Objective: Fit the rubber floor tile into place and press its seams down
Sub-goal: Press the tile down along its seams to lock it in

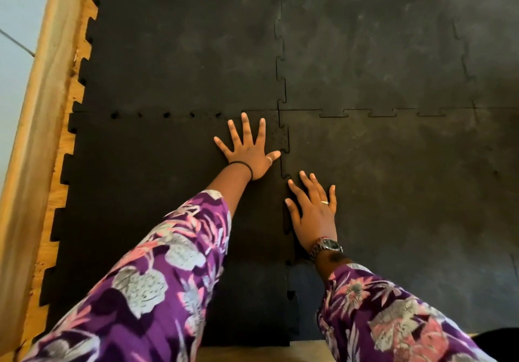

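No readable text, label or number anywhere.

Rubber floor tiles (168,207) — black, the right-hand ones scuffed grey. Sleeves (157,283) — purple with pink and grey-white floral print. Wooden border (42,137) tan; wristwatch (327,245) silver, dark-faced.

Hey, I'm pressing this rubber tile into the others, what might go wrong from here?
The far seam shows small open holes between tabs, so it may stay unseated while both hands work the right side. The left hand and right hand press flat beside the side seam; the tile could creep toward the wooden border.
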